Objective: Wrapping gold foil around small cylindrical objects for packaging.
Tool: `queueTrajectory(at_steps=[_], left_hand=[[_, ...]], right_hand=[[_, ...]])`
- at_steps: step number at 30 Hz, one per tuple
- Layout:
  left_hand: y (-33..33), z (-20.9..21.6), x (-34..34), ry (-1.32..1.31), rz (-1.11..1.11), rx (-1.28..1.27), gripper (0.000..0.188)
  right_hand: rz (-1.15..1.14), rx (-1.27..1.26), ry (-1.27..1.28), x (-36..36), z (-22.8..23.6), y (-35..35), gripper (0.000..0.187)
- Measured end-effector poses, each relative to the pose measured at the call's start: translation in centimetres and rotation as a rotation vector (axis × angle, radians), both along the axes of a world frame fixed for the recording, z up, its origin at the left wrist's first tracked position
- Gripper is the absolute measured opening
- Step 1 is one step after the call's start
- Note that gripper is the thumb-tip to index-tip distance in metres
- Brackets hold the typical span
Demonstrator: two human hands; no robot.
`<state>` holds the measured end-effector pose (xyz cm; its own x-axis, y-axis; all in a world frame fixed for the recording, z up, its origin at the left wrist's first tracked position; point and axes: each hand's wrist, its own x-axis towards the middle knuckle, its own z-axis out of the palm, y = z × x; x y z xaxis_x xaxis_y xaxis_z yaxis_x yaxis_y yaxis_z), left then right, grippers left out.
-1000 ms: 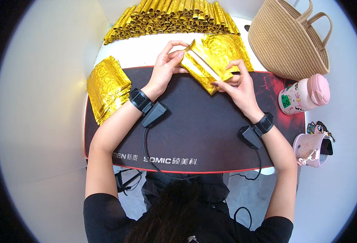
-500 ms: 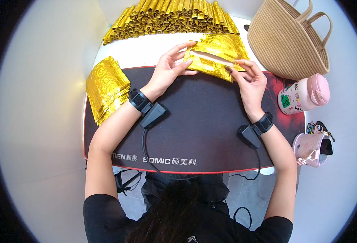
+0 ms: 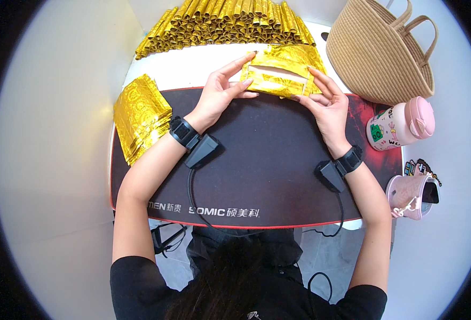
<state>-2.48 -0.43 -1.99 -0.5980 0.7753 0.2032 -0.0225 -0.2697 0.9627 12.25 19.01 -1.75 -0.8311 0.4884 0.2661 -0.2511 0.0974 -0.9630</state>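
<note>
Folded gold paper: The sheet point(image 3: 278, 86) is held in the upper middle of the frame, its long edges turned inward and a pale strip left showing between them.
Left hand: The left end of the sheet is grasped by the left hand point(image 3: 223, 89), the thumb laid on the front and a finger stretched to the top corner, probably so that both folds are kept down.
Right hand: The right end is pinched by the right hand point(image 3: 330, 100), the thumb at the lower edge and a finger near the upper one. With both ends gripped, the sheet seems to be kept flat and level.
Gold stack behind: More sheets point(image 3: 303, 55) are partly covered by the held one; whether the two touch cannot be told.
Gold stack at left: A fanned pile point(image 3: 142, 114) is laid at the left, over the edge of the dark mat point(image 3: 246, 160), apparently within easy reach.
Gold rolls: Many tubes point(image 3: 224, 24) are heaped along the top of the counter point(image 3: 182, 69), seemingly so that the middle is left free.
Right side: The woven basket point(image 3: 379, 58), pink-lidded bottle point(image 3: 397, 127) and pink cup point(image 3: 406, 196) are stood at the right, clear of both hands.
</note>
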Motion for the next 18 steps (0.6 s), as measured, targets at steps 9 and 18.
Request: queueTrajectory(at_steps=[9, 18], left_hand=[[0.1, -0.3, -0.2, -0.106, 0.198, -0.031, 0.033], [0.8, 0.7, 0.8, -0.088, 0.285, -0.039, 0.035]], right_hand=[[0.063, 0.013, 0.039, -0.4, -0.6, 0.0, 0.052], [0.041, -0.050, -0.087, -0.4, -1.4, 1.0, 0.026]])
